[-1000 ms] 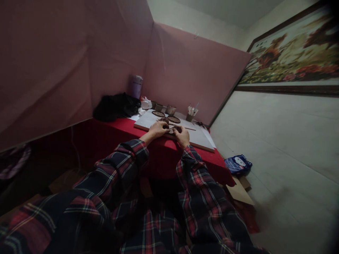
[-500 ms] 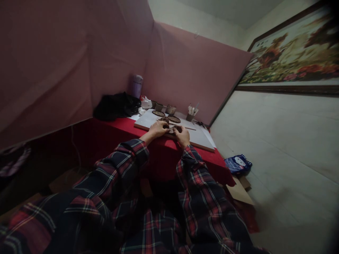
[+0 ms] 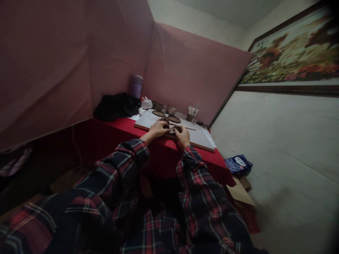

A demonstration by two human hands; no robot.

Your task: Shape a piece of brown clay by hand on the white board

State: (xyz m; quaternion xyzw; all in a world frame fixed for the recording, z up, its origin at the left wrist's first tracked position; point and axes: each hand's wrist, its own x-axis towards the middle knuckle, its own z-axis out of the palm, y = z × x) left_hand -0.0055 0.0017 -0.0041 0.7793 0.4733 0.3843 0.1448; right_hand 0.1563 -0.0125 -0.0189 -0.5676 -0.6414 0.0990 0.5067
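We count two hands, our left hand and right hand; one white board; two flat dark discs on it; at least three small cups far; one purple tumbler; one black bag; one blue packet right.

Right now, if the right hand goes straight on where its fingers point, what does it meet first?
Probably the flat round brown clay disc on the white board, just beyond the right hand; depth is unclear in this dim picture.
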